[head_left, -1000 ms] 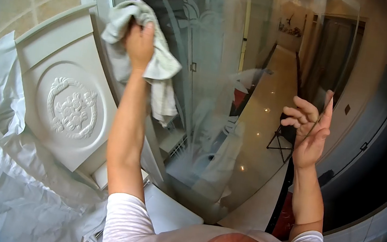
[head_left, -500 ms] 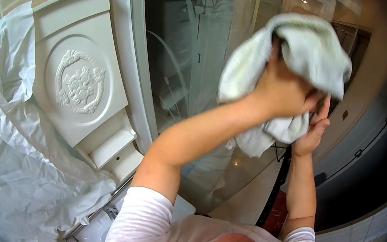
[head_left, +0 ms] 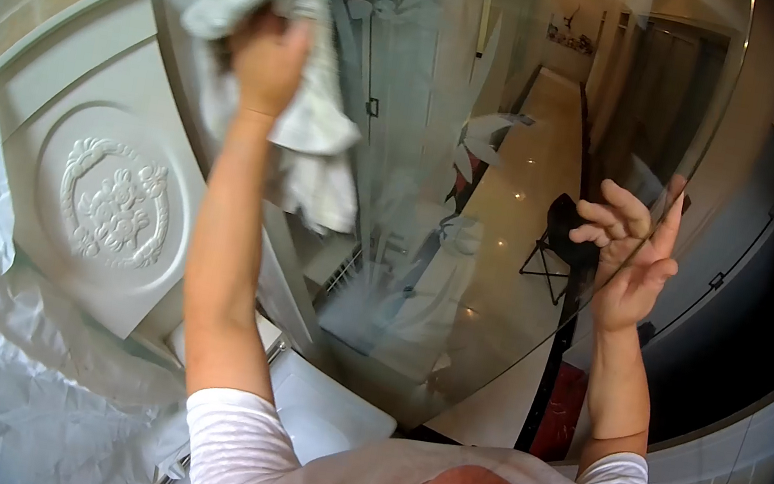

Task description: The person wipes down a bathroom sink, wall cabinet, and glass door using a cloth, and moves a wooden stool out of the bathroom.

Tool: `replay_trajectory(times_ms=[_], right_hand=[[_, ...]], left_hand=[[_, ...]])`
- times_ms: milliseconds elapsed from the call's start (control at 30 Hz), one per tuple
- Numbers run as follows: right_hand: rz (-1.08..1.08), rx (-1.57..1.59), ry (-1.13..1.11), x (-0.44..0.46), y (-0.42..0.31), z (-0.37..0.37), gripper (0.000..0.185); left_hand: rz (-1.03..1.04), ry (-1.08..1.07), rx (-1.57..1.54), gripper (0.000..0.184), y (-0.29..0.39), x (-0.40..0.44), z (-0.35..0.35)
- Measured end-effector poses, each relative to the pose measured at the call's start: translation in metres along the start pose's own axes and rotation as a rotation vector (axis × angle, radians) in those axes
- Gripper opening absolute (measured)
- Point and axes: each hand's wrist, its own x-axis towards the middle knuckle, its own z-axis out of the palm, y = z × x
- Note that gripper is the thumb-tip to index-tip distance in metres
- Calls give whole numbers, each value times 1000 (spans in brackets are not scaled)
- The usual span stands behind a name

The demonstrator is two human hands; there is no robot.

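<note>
My left hand (head_left: 269, 61) is closed on a white cloth (head_left: 319, 125), holding it at the upper left, by the left edge of a large glass panel (head_left: 419, 166). The cloth hangs down below my fingers, and its upper part is blurred. Pale leaf and flower patterns mark the glass. My right hand (head_left: 631, 250) is at the panel's curved right edge, palm toward me, fingers spread. Its fingers are partly behind the glass, and it holds no cloth.
A white cabinet panel with an embossed oval (head_left: 114, 209) stands at the left, beside crumpled white sheeting (head_left: 34, 358). A white surface (head_left: 325, 410) lies below. Beyond the glass are a hallway floor (head_left: 520, 202) and a black folding chair (head_left: 560, 234).
My left hand has carried the cloth from the right side of the glass back to its left edge. The view has shifted, and my right hand shows in full again.
</note>
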Motion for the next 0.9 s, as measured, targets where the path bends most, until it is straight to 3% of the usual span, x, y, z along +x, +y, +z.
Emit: replay_trajectory(times_ms=[67,200,267,333,467,533,667,900], right_hand=[[1,-10,-7,0,0,-1,82],[5,20,8,1,0,0,83],[9,12,14,-1,-1,1,83],[21,46,16,-1,0,1,82],[47,63,38,-1,-1,1,82],[122,57,43,0,-7,2,91],[70,107,-23,0,-2,-2,84],[75,220,-28,-3,5,-2,84]], left_hand=[[-276,-8,-145,46,-49,-1,-2],[-153,52,-173,46,-67,-5,-7],[-282,9,-214,46,-68,-10,-6],[-284,26,-301,47,-63,-15,0],[-302,93,-317,46,-21,-29,1],[-432,69,-390,46,9,-37,2],[-324,-44,-269,50,52,-48,-2],[-141,-49,-203,52,136,-29,4]])
